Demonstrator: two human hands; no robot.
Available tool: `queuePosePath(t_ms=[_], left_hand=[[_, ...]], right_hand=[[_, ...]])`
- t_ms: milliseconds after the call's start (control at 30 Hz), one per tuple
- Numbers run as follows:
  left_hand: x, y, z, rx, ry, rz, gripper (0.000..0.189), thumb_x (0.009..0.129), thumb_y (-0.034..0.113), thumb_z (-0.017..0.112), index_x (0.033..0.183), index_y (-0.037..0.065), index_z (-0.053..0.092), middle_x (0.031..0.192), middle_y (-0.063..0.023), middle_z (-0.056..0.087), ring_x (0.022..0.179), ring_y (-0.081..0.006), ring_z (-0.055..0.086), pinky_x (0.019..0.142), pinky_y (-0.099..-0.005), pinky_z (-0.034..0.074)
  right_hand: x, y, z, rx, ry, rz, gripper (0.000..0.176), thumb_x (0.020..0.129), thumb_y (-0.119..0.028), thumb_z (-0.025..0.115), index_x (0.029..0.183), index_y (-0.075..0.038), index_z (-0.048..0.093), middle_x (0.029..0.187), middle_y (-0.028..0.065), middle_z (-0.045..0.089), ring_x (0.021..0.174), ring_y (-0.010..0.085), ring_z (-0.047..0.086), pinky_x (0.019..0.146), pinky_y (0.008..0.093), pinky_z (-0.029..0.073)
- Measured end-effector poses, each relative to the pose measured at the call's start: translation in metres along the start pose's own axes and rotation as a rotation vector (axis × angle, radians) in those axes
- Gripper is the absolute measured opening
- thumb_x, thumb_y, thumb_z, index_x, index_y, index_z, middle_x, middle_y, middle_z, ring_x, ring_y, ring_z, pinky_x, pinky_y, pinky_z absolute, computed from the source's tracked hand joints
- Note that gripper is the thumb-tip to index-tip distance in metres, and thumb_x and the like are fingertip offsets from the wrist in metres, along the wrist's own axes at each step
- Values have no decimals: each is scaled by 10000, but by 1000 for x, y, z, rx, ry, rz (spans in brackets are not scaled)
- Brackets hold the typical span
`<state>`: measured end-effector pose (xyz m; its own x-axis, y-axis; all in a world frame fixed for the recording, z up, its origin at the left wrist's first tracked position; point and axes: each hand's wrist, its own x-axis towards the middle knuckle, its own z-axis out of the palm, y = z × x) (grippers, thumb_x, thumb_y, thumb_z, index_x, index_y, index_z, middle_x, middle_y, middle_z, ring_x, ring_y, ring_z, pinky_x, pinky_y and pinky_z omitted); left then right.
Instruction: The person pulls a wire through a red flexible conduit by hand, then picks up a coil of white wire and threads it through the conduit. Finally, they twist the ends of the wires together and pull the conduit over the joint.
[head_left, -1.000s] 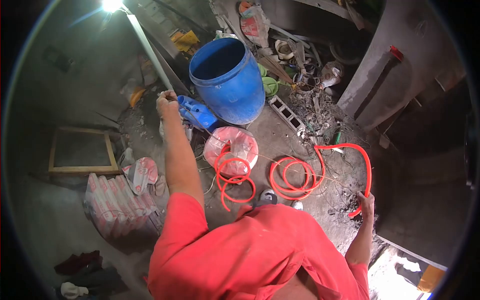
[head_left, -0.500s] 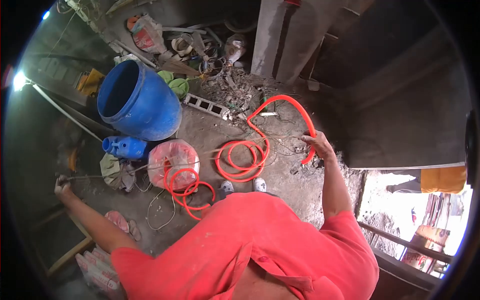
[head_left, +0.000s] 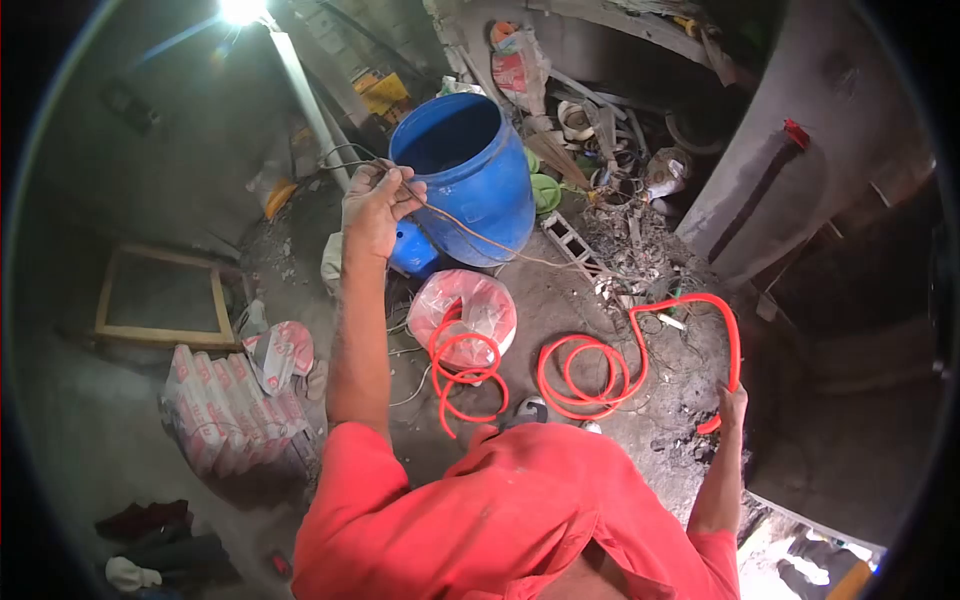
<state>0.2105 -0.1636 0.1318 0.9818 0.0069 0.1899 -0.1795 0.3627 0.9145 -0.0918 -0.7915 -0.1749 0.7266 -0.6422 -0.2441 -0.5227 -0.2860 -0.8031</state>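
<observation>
My left hand [head_left: 378, 205] is raised in front of the blue barrel, its fingers pinching a thin brown wire [head_left: 470, 230]. From there the wire runs right, past the barrel, and a short loose end curls out to the left. My right hand [head_left: 733, 405] is wrapped around an orange-red flexible tube [head_left: 733, 340] near its end. The tube arcs up and back down to loose coils [head_left: 572, 400] on the floor. More orange-red coils [head_left: 470, 375] come out of a plastic-wrapped roll [head_left: 490, 310]. Whether the wire reaches my right hand cannot be seen.
Behind the roll stand the blue barrel [head_left: 480, 195] and a smaller blue container [head_left: 412, 250]. A hollow block [head_left: 570, 243] and rubble [head_left: 640, 235] lie on the floor. Stacked packages [head_left: 230, 410] and a wooden frame [head_left: 160, 335] are at left; a bright lamp [head_left: 243, 8] is above.
The view has turned left. My left hand has come from the far left to in front of the barrel, still on the wire. My right hand still grips the tube, lower in view.
</observation>
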Motion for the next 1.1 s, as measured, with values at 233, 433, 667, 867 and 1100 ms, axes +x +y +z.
queuePosePath(t_ms=[233, 433, 667, 867, 1100], left_hand=[[-37, -55, 106, -71, -144, -195, 159, 912, 110, 664, 1029, 97, 558, 960, -106, 675, 825, -262, 715, 663, -327, 616], [-74, -102, 176, -196, -254, -385, 165, 917, 121, 648, 1048, 99, 550, 941, -90, 665, 818, -263, 713, 674, -331, 609], [-79, -113, 183, -162, -422, -355, 106, 944, 93, 586, 1033, 64, 538, 873, -73, 627, 797, -215, 661, 799, -404, 574], [-29, -113, 154, -182, -293, -325, 136, 965, 162, 580, 990, 34, 544, 811, -52, 594, 725, -200, 648, 759, -394, 580], [-12, -98, 115, -212, -309, -449, 156, 934, 146, 602, 1004, 19, 546, 835, -77, 615, 771, -235, 657, 726, -391, 583]], right_hand=[[-62, -223, 64, 331, -267, -260, 341, 902, -247, 686, 1142, -5, 682, 930, 34, 683, 850, 109, 606, 766, 286, 494], [-104, -297, 131, 741, -581, -344, 337, 938, -275, 655, 1155, -17, 661, 998, 27, 668, 914, 111, 564, 828, 300, 462], [-100, -281, 139, 695, -558, -157, 254, 916, -280, 695, 909, -52, 581, 712, -32, 524, 626, 55, 462, 544, 242, 376], [-84, -236, 162, 27, -329, -152, 289, 892, -294, 715, 842, -23, 624, 697, 3, 568, 622, 98, 490, 583, 292, 413], [-94, -214, 131, 574, -584, 111, 198, 923, -216, 680, 854, -63, 575, 623, -51, 454, 505, 48, 376, 453, 239, 303]])
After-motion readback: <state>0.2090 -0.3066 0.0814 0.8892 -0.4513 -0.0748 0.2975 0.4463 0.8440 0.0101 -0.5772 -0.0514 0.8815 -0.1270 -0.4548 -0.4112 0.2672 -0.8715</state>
